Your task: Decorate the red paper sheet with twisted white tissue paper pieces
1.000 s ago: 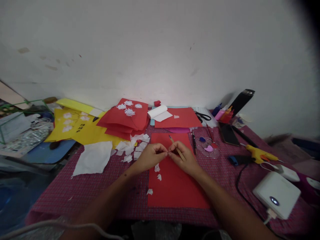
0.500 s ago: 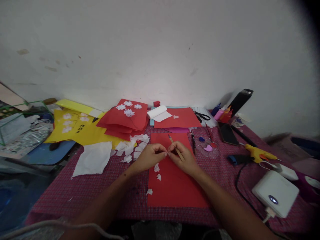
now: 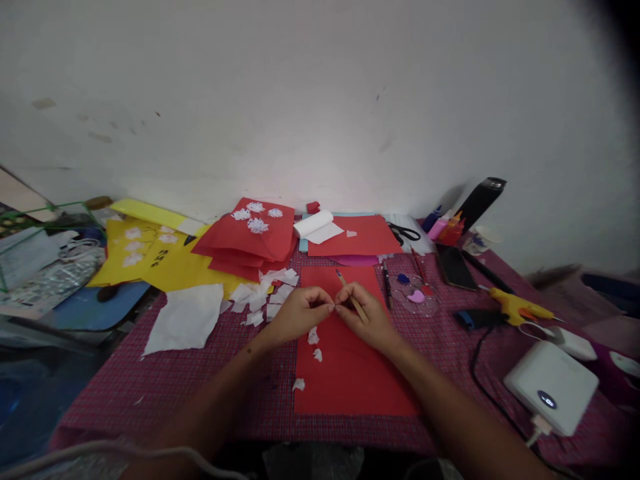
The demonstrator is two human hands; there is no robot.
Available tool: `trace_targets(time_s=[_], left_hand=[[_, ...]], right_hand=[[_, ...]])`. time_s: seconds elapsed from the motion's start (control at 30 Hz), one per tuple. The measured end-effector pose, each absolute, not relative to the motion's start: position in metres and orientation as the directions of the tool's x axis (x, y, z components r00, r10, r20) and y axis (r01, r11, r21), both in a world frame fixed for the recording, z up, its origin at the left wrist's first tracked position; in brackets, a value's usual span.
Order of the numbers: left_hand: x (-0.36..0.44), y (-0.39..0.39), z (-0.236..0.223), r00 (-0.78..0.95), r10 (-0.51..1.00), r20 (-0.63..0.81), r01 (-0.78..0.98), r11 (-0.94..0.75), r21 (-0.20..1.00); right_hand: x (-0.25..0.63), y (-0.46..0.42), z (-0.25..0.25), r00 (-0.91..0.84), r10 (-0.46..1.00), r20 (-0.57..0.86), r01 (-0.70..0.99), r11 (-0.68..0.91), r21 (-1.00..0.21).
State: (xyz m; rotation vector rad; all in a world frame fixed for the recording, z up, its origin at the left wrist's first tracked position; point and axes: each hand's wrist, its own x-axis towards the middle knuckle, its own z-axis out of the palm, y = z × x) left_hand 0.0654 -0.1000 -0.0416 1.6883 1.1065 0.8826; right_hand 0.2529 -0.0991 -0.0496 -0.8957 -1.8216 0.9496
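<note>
Surface (image 3: 120,387): plaid-covered, lower frame
Left hand (image 3: 300,312): centre, fingertips together, pinched contents unclear
Right hand (image 3: 376,325): just beside, gripping paintbrush (image 3: 359,309)
Red paper (image 3: 355,380): beneath

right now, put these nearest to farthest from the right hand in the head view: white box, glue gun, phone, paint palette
From the right hand:
1. Paint palette, just to its right
2. Phone, right and farther back
3. Glue gun, farther right
4. White box, far right, toward the front
</note>
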Motion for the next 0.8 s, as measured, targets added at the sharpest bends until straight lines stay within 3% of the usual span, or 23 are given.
trace_targets(time_s=[0.8], left_hand=[[0.0615, -0.0967, -0.0474, 0.345, 0.936, 0.074, 0.218, -0.157, 0.963]], right_hand=[[0.2527, -0.1007, -0.0500, -0.383, 0.855, 0.349, 0.184, 0.441, -0.879]])
